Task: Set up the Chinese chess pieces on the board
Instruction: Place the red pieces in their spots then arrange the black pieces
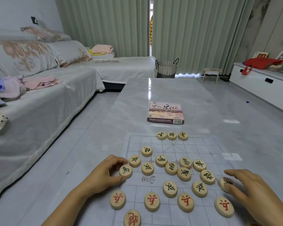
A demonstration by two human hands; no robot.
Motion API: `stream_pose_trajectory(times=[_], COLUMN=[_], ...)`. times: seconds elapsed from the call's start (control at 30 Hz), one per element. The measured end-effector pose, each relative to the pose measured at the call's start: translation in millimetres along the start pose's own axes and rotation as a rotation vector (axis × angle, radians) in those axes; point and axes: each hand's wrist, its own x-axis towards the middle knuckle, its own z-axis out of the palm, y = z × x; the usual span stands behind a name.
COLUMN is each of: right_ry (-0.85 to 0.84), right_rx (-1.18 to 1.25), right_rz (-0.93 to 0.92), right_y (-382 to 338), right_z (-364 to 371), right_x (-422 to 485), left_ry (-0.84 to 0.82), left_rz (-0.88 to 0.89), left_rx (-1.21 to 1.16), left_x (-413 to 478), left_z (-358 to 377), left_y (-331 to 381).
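Left hand (104, 174) pinching a green-lettered piece (125, 171) at the left edge of the board (170, 145), thumb and fingers curled round it. Right hand (253, 189) at the board's right edge, thumb over a tilted piece (223, 183); grip impossible to tell. Loose green pieces (171, 168) mid-board, red row (152, 201) nearer, box (166, 113) beyond the board's far edge.

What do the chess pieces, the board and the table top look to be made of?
Chess pieces: likely wood, by the pale cream colour; smooth, with characters filled dark or red.
Board: apparently a thin translucent plastic sheet; the table's veining shows through its printed grey lines.
Table top: glossy marble-look stone or glass, mirroring the window light.
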Motion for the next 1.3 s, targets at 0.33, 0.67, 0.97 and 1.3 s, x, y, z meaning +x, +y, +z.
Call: stream_pose_trajectory(times=[0.33,0.67,0.97,1.3], right_ry=[-0.027,-0.293,-0.098,-0.061], right_rx=[-0.098,-0.375,-0.480,0.002], right_rz=[-0.232,-0.161,-0.222,0.150], right_y=[-117.0,-149.0,-77.1,6.0], right_z=[29.8,42.4,10.2,9.2], right_x=[60.3,106.0,142.3,163.1], left_ry=[0.117,0.157,0.173,0.166], left_rz=[0.034,0.062,0.088,0.082], left_rx=[0.033,-0.030,-0.035,-0.012], left_x=[1.9,5.5,6.4,6.9], left_z=[8.1,8.3,8.2,8.1], left_y=[-11.7,-17.1,-19.3,-19.4])
